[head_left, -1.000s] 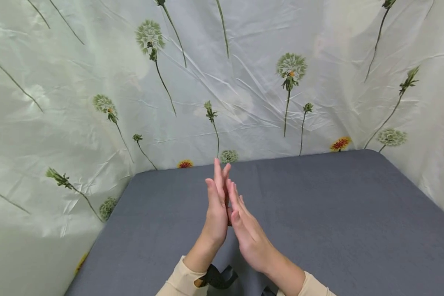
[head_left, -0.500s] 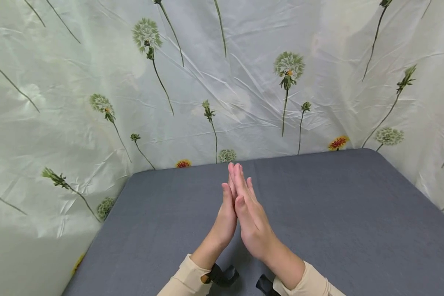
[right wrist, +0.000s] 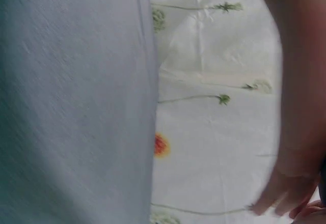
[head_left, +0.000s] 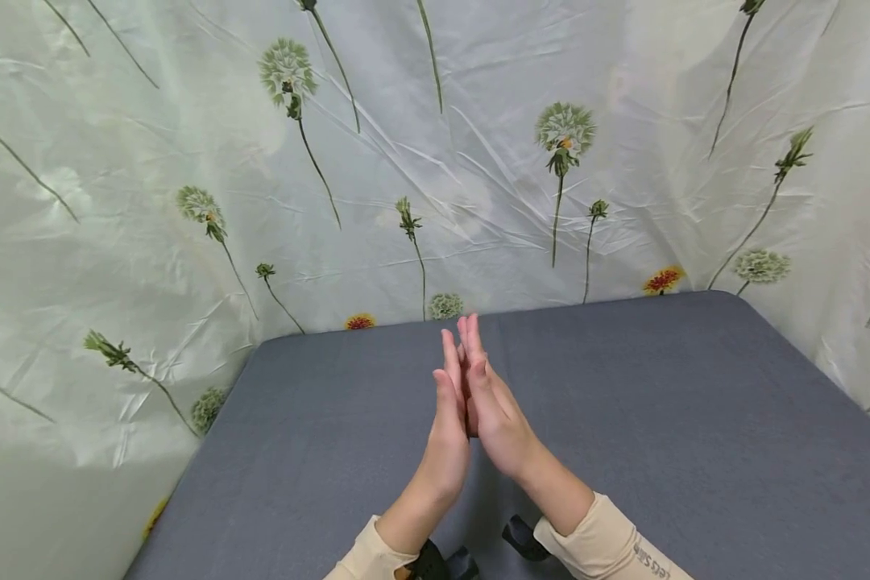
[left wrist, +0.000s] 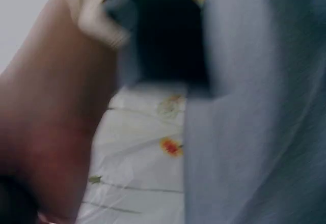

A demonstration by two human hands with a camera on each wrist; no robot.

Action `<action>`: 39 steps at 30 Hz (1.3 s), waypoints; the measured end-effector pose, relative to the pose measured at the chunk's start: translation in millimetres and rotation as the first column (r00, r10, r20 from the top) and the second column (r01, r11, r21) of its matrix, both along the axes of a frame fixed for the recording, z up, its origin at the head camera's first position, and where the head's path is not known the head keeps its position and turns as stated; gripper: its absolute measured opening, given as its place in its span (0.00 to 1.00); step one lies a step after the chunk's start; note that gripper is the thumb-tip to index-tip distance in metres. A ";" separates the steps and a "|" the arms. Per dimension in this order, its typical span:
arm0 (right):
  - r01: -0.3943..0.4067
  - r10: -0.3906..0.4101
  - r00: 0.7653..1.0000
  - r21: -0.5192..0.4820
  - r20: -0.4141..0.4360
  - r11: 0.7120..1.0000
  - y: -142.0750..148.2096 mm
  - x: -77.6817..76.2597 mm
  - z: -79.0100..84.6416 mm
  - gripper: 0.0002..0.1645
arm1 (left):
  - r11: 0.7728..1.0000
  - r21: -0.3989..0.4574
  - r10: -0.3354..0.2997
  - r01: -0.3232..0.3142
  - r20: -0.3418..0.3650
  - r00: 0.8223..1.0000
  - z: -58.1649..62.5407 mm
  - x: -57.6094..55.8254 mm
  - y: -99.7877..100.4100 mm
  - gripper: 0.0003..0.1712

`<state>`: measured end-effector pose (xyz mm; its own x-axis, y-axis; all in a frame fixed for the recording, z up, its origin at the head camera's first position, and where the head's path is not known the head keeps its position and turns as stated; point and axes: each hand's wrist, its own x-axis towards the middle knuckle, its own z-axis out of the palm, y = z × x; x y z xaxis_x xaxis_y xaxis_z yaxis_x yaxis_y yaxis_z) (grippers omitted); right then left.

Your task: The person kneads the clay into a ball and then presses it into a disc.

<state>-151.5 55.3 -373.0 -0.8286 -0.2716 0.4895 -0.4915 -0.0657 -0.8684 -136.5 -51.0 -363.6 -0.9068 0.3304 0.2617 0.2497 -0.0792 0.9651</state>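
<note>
In the head view my left hand (head_left: 446,451) and right hand (head_left: 499,423) meet palm to palm above the table, fingers straight and pointing up and away. Fingertips of the right hand reach slightly higher than those of the left. Both thumbs stand up along the near side, and a narrow gap shows between the lower palms. Neither hand shows an object in it. The left wrist view has a blurred part of the left hand (left wrist: 46,152) along its left side; the right wrist view has the right hand (right wrist: 300,132) along its right edge.
A grey cloth-covered table (head_left: 660,419) spreads beneath the hands. Behind and beside it hangs a pale curtain (head_left: 478,161) printed with dandelions and other flowers. A black wrist device (head_left: 525,538) sits at the right cuff, and another (head_left: 435,561) at the left.
Both hands have shifted a little to the right. The palms have slid against each other: the left fingertips were higher a second ago, and now the right ones are.
</note>
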 end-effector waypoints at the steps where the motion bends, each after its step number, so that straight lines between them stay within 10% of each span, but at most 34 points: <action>1: -0.008 0.008 1.000 -0.001 0.012 1.000 -2.3 2.5 -2.2 0.37 | 1.000 0.006 0.021 -0.021 -0.006 1.000 2.5 -2.3 -1.3 0.44; 7: -0.058 0.058 0.996 -0.001 0.062 0.998 -14.3 22.5 -9.1 0.35 | 0.993 0.055 0.108 -0.107 -0.016 0.994 18.1 -22.3 -9.0 0.48; 13: 0.004 -0.003 0.999 0.022 -0.045 1.000 -19.2 33.7 -2.1 0.34 | 0.991 0.133 0.018 -0.032 0.109 0.994 13.1 -38.1 -11.0 0.44; 20: 0.109 -0.094 0.974 0.064 -0.205 0.992 -14.0 22.6 13.6 0.34 | 0.987 0.157 -0.042 0.030 0.074 0.996 -0.1 -27.5 -1.5 0.45; 30: 0.020 -0.020 1.000 -0.006 -0.021 1.000 0.3 -7.2 10.7 0.37 | 0.994 0.085 -0.077 0.071 0.066 0.995 -2.9 -1.3 4.1 0.45; 39: -0.047 0.048 0.998 -0.033 0.049 0.998 -5.0 -6.2 -3.7 0.37 | 0.997 0.076 0.014 -0.016 0.034 0.999 6.9 -8.2 0.2 0.48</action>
<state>-157.7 50.4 -376.7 -0.8388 -0.2959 0.4570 -0.4432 -0.1161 -0.8888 -144.7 -50.8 -356.7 -0.9202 0.2969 0.2552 0.2193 -0.1490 0.9642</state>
